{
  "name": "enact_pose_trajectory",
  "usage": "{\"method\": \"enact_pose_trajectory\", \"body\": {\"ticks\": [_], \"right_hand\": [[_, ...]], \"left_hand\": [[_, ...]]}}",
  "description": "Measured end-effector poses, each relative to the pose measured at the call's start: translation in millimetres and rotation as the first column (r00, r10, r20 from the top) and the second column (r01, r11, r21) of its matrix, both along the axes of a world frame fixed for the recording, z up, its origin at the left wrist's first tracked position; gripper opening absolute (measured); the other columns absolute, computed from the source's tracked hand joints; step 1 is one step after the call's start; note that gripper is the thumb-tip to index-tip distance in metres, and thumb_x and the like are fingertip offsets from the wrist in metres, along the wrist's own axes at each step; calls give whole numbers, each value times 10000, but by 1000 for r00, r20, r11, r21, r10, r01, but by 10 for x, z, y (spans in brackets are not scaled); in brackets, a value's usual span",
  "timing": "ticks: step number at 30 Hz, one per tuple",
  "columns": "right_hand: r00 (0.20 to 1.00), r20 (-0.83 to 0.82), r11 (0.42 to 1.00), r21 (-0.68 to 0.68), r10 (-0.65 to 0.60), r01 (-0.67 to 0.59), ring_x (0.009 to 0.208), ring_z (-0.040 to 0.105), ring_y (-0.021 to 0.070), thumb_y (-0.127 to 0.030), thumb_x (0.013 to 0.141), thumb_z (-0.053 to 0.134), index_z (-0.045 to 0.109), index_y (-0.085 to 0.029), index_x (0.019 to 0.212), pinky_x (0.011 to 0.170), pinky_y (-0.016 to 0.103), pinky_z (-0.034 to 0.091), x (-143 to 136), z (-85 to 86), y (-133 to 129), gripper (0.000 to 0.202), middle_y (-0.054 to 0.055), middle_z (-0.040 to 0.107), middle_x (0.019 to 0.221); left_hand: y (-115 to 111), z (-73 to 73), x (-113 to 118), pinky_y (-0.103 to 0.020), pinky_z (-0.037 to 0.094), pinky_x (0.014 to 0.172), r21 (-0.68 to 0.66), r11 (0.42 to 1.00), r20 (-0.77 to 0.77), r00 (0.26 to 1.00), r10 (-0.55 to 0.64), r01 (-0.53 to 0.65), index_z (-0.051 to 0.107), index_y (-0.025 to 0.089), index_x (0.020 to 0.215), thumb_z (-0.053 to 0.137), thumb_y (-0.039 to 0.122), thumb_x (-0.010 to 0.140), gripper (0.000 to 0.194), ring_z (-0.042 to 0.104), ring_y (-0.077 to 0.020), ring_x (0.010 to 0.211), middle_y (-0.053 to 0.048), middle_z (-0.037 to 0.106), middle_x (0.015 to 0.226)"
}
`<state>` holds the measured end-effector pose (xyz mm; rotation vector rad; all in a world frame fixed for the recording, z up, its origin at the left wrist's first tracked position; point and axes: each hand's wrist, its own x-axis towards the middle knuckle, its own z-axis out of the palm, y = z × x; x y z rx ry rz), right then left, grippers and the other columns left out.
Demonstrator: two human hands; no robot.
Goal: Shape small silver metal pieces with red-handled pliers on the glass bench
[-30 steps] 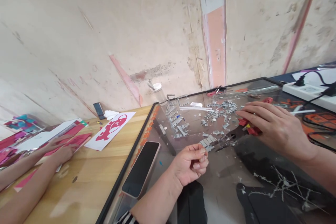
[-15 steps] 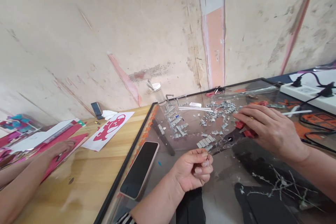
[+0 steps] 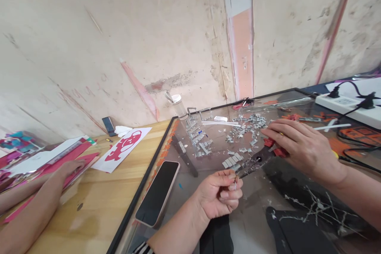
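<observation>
My left hand (image 3: 222, 192) is pinched round a small thin piece, pale and wire-like, too small to name. In my right hand (image 3: 303, 149) are pliers (image 3: 258, 159) with red handles and dark jaws. The tips of the jaws point at the fingertips of my left hand, touching or nearly touching the small piece. Just behind lies a row of flat grey metal pieces (image 3: 232, 160) on the glass tabletop (image 3: 208, 170). Farther back is a scattered heap of small grey metal bits (image 3: 256, 122).
A phone (image 3: 157, 193) lies left of my left forearm. Behind stand a clear bottle (image 3: 178, 107) and a white power strip (image 3: 348, 105). Twisted wires (image 3: 321, 206) lie at front right. At left, another person's hands rest on red paper (image 3: 86, 158) beside a red-and-white picture (image 3: 123, 149).
The view has shifted slightly. My hands and the pliers keep almost the same pose. The other person's forearm at left has moved a little.
</observation>
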<state>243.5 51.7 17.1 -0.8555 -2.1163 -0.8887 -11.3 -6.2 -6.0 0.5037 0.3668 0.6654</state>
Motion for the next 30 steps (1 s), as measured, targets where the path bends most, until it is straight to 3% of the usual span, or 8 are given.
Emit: {"method": "enact_pose_trajectory", "body": {"ticks": [30], "right_hand": [[1000, 6, 999, -34, -26, 26, 1006, 544, 248, -166, 815, 492, 588, -157, 1081, 824, 360, 418, -39, 30, -43, 282, 102, 628, 1046]], "left_hand": [[-8, 7, 1, -97, 156, 367, -40, 998, 24, 999, -41, 42, 535, 78, 693, 622, 112, 714, 95, 248, 9, 396, 36, 367, 596]]}}
